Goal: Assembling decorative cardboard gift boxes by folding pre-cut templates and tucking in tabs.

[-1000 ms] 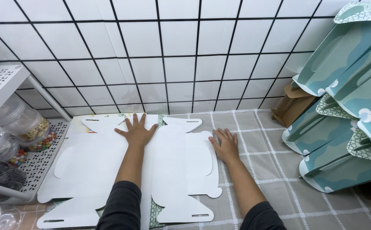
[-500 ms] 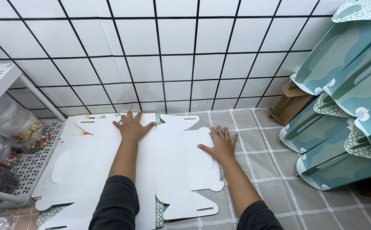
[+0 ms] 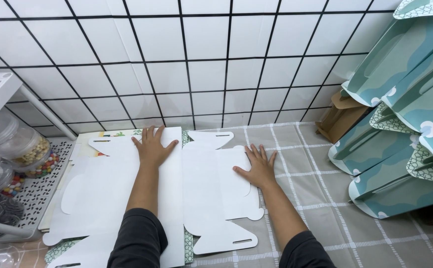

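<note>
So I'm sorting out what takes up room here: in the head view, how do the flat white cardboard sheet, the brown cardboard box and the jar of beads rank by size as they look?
1. Flat white cardboard sheet, by far the largest.
2. Brown cardboard box.
3. Jar of beads. It looks close to the box, and other things partly hide both, so that order is unsure.

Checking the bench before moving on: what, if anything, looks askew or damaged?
Nothing stands out. The white die-cut card lies flat and untorn under the left hand and right hand; the teal folded boxes lean stacked at right.
</note>
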